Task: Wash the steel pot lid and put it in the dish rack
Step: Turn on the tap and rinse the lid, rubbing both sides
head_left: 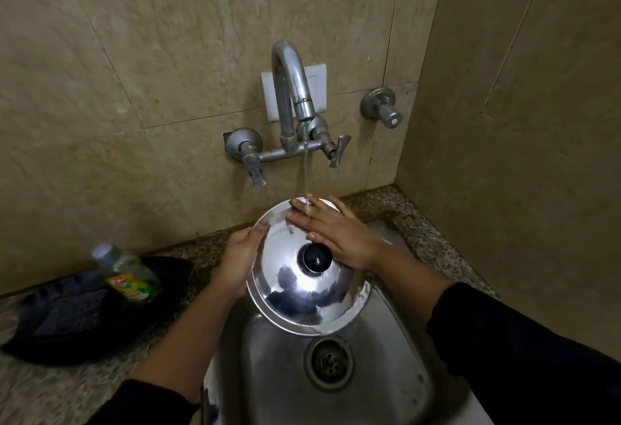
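Observation:
The round steel pot lid [299, 297] with a black knob [315, 256] is held tilted over the steel sink [379, 374], top side facing me. My left hand [240, 256] grips its left rim. My right hand [331, 233] lies flat on the lid's upper part, fingers spread under a thin stream of water from the tap [292, 88]. No dish rack is in view.
A dish soap bottle [129, 273] leans on a dark cloth [77, 310] on the granite counter at left. Tap handles [337, 151] stick out of the tiled wall, and a second valve [386, 112] sits at right. The sink drain [329, 361] lies below the lid.

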